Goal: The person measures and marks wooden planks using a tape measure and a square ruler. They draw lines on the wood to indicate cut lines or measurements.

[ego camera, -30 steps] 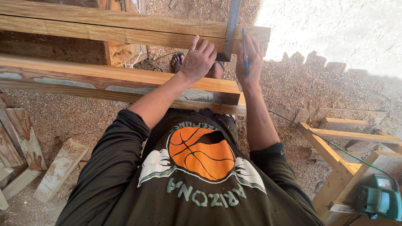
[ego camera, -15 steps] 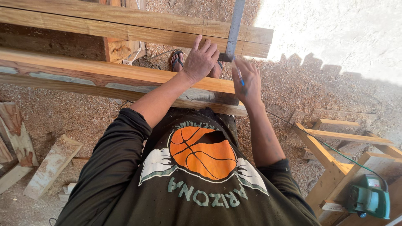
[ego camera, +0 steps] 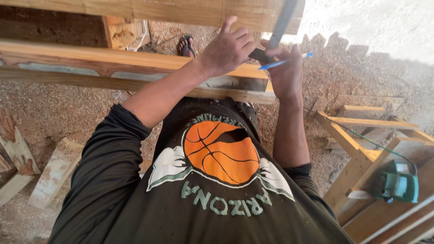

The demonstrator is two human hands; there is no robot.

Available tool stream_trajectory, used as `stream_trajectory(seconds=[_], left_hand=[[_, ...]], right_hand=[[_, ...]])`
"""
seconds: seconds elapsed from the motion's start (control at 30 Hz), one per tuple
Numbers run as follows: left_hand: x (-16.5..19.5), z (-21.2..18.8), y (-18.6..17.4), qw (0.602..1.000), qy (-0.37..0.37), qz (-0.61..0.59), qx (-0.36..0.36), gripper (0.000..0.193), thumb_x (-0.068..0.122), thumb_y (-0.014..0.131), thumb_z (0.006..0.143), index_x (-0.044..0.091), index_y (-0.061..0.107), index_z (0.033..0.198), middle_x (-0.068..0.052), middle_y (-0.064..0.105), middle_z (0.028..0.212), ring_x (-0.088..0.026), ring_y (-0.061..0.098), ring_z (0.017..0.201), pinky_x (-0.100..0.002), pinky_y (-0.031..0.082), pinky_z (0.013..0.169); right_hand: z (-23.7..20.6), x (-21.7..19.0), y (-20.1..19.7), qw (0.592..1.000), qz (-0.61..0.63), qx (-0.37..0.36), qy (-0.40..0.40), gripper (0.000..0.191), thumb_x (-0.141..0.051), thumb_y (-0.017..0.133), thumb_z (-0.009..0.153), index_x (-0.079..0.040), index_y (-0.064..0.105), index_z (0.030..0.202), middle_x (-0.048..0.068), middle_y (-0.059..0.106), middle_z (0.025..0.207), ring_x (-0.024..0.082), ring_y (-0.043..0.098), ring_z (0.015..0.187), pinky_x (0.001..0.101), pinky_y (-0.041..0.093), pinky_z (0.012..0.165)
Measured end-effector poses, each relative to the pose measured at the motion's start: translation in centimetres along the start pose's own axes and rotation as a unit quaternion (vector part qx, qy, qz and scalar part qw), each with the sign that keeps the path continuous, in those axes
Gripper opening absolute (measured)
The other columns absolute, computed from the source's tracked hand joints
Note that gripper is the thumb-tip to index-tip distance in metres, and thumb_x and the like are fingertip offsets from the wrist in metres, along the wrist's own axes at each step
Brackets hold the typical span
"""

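Metal square (ego camera: 276, 31), dark grey blade, sits at 1 o'clock in view, blade running up past the top edge over the upper plank (ego camera: 149, 11), its lower end between the two hands. Left hand (ego camera: 226, 49) at 12 o'clock, fingers spread fairly wide, fingertips on the square's lower end and the plank face; palm down, not gripping around anything. Right hand (ego camera: 285, 72) just right of it, at 1 o'clock, loosely closed on a blue pen (ego camera: 282, 62), pen tip pointing left toward the square's base; thumb side touches the square. Cannot tell if the pen tip touches wood.

Lower beam (ego camera: 113, 56), pale timber with a grey-green strip under it, runs 9 to 1 o'clock below both forearms. A sandalled foot (ego camera: 186, 45) shows in the gap between the beams, 12 o'clock. Ground covered in sawdust (ego camera: 68, 113). Offcut boards (ego camera: 54, 171) at 8 o'clock, well apart from the hands. Wooden frame (ego camera: 348, 140) at 4 o'clock; green circular saw (ego camera: 398, 183) rests on it at 4 o'clock, green cord trailing up-left. Dark long-sleeve shirt (ego camera: 212, 194) with an orange ball print fills the bottom centre.
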State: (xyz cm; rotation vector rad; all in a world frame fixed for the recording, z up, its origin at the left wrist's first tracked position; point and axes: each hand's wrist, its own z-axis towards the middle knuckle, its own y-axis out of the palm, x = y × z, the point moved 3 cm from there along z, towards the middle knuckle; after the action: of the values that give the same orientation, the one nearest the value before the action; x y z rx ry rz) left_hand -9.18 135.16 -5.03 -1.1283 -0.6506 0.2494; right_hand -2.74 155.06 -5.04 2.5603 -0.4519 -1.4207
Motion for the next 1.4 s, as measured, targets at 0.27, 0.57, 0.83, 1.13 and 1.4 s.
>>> stream_trajectory(seconds=[0.27, 0.57, 0.83, 1.13, 1.4], left_hand=[[1.2, -2.2, -5.4, 0.983, -0.107, -0.139, 0.061, 0.041, 0.036, 0.074, 0.091, 0.011, 0.071, 0.123, -0.007, 0.069, 0.119, -0.023, 0.058, 0.118, -0.053, 0.035, 0.103], [7.0, -3.8, -8.4, 0.986, -0.026, -0.152, 0.059, 0.010, 0.017, 0.070, 0.100, 0.011, 0.075, 0.094, -0.003, 0.066, 0.098, -0.021, 0.058, 0.109, -0.058, 0.035, 0.107], [6.7, -8.6, -10.5, 0.932, -0.271, -0.227, 0.073, 0.019, 0.029, 0.067, 0.107, 0.011, 0.075, 0.104, -0.005, 0.073, 0.083, -0.019, 0.063, 0.070, -0.048, 0.052, 0.081], [17.2, -11.8, -10.7, 0.934, -0.053, -0.008, 0.353, 0.018, 0.029, 0.057, 0.103, 0.014, 0.064, 0.096, -0.006, 0.072, 0.080, -0.021, 0.073, 0.074, -0.042, 0.057, 0.075], [16.7, -16.6, -1.7, 0.943, -0.282, -0.072, 0.161, 0.040, 0.038, 0.071, 0.104, 0.014, 0.059, 0.074, 0.001, 0.060, 0.056, -0.013, 0.052, 0.044, -0.032, 0.048, 0.057]], right_hand=[[-2.9, 0.7, 1.1, 0.950, -0.069, 0.278, -0.121, 0.069, -0.056, 0.030, 0.106, -0.003, 0.071, 0.087, 0.012, 0.066, 0.077, 0.022, 0.062, 0.071, 0.0433, 0.054, 0.072], [-9.0, 0.8, 6.1, 0.917, -0.178, 0.199, -0.297, 0.062, -0.054, 0.034, 0.107, -0.009, 0.059, 0.072, 0.004, 0.060, 0.055, 0.017, 0.059, 0.044, 0.0354, 0.047, 0.039], [-11.9, -0.5, 6.0, 0.852, -0.360, 0.070, -0.373, 0.069, -0.051, 0.035, 0.116, -0.004, 0.068, 0.077, 0.005, 0.063, 0.066, 0.014, 0.058, 0.056, 0.0316, 0.042, 0.052], [-17.1, 0.3, 1.7, 0.827, -0.509, -0.236, -0.041, 0.039, -0.030, 0.074, 0.092, -0.002, 0.074, 0.065, 0.010, 0.063, 0.052, 0.017, 0.055, 0.041, 0.0370, 0.040, 0.039], [-19.5, 3.0, -1.2, 0.948, 0.020, -0.310, 0.062, 0.068, -0.015, 0.072, 0.095, -0.019, 0.037, 0.154, 0.014, 0.071, 0.116, 0.020, 0.074, 0.100, 0.0374, 0.061, 0.093]])
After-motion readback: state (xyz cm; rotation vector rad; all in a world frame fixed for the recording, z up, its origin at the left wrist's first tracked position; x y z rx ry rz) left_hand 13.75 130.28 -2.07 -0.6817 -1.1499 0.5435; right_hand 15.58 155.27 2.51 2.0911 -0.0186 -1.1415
